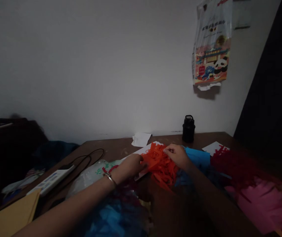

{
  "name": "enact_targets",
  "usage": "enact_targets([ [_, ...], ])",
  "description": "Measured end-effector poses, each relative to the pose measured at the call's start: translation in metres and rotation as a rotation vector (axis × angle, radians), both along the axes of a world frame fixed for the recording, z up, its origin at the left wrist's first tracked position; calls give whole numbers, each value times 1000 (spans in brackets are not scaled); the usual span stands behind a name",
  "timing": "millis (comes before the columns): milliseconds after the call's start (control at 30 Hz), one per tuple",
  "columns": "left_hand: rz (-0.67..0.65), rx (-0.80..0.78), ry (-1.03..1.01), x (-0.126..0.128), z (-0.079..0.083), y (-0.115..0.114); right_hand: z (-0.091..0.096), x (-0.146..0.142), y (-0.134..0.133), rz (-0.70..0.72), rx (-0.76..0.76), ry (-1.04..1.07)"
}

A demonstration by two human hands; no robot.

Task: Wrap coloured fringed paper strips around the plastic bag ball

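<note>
A pile of orange-red cut paper strips (pixel 161 166) lies on the brown table (pixel 121 148) in the middle. My left hand (pixel 130 166), with a metal bangle on its wrist, grips the pile's left edge with its fingers closed. My right hand (pixel 177 155) pinches the pile's top right edge. A blue paper sheet (pixel 199 158) lies just right of my right hand.
A black jar (pixel 188 128) stands at the wall. Dark red strips (pixel 232 164) and pink cut paper (pixel 267 200) lie at right, blue cut paper (pixel 113 219) near me. A plastic bag (pixel 91 174), remote control (pixel 52 179), black cable (pixel 89 158) and yellow sheet (pixel 12 217) lie at left.
</note>
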State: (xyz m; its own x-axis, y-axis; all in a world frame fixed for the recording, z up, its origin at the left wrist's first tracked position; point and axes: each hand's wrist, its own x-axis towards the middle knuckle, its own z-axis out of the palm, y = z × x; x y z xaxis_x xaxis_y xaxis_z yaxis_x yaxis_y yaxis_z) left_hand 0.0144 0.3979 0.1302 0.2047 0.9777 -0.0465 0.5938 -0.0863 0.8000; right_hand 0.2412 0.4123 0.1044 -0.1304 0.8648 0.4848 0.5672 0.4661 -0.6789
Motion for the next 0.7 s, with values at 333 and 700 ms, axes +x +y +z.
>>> enact_targets([
  [333, -125, 201, 80, 40, -4, 15, 5, -1, -5, 31, 0, 22],
  [700, 40, -70, -362, 27, -23, 23, 7, 1, -4, 48, -18, 25],
])
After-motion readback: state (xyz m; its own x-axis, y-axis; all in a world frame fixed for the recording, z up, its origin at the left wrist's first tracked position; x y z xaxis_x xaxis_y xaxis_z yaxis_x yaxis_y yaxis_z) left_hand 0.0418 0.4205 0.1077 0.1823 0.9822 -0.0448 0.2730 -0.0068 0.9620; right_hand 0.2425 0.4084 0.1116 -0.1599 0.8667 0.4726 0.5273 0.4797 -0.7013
